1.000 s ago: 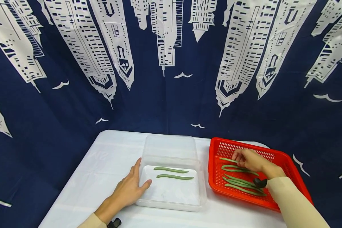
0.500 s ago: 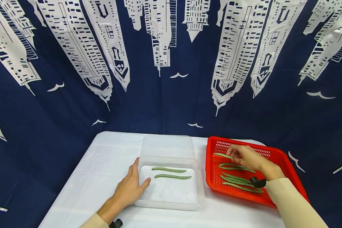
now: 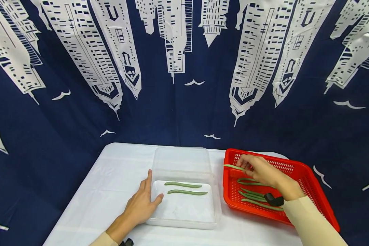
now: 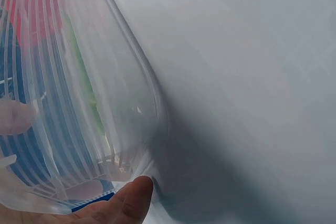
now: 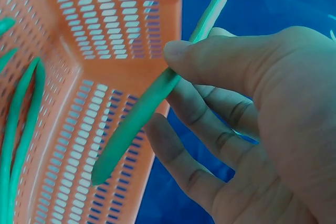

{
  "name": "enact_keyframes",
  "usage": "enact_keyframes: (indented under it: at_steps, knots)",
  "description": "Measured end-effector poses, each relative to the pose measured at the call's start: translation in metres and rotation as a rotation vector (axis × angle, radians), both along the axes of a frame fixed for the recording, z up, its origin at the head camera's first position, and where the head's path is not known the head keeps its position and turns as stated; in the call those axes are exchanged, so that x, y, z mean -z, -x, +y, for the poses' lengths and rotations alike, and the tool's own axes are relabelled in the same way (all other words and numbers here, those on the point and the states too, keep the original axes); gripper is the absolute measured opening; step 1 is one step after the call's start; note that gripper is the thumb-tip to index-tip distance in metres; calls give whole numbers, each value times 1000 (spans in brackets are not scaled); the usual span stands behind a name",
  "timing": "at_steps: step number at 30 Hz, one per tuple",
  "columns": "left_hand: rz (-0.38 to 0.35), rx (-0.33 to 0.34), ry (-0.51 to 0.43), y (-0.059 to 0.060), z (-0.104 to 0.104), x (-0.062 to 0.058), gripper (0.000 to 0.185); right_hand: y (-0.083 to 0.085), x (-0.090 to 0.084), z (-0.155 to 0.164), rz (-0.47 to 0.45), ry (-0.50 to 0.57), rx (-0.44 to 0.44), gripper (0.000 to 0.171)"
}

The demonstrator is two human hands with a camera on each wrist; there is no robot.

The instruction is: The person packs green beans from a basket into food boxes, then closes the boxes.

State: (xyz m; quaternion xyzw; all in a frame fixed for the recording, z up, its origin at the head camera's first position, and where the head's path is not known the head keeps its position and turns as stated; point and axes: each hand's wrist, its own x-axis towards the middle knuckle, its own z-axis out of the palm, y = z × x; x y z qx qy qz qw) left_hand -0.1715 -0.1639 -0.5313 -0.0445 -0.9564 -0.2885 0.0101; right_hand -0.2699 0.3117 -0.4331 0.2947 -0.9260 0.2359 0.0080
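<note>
In the head view my right hand (image 3: pixel 258 170) is over the red basket's far left part, pinching a green bean (image 3: pixel 232 166) between thumb and fingers. The right wrist view shows this bean (image 5: pixel 139 111) slanting out on both sides of the thumb. My left hand (image 3: pixel 140 201) rests against the left side of a clear plastic container (image 3: pixel 184 223), its fingers extended and its thumb over the rim. Two green beans (image 3: pixel 187 192) lie side by side in the container. Through its ribbed wall (image 4: pixel 52 93), the left wrist view shows a blurred green strip.
The red perforated basket (image 3: pixel 233 201) stands to the right with several more green beans (image 3: pixel 258 201) in it. The container's clear lid (image 3: pixel 182 159) lies folded back behind it. A white-covered table (image 3: pixel 110 177) meets a dark blue curtain (image 3: pixel 160 112) printed with white buildings.
My right hand has risen and moved left within the basket, carrying the pinched bean toward the basket's left rim. The left hand stays at the container.
</note>
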Motion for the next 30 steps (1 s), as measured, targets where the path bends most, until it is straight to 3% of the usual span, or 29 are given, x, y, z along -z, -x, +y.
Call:
enact_keyframes:
  at_steps: [10, 18, 30]
  knots:
    - [-3, 6, -14, -2, 1, -2, 107, -13, -3, -28, 23, -21, -36, 36]
    - [6, 9, -19, 1, 1, -2, 106, -20, -1, -48, 125, -37, -93, 34]
    - [10, -2, -23, 0, 1, 0, 105, -27, -6, -93, 101, -61, -154, 32]
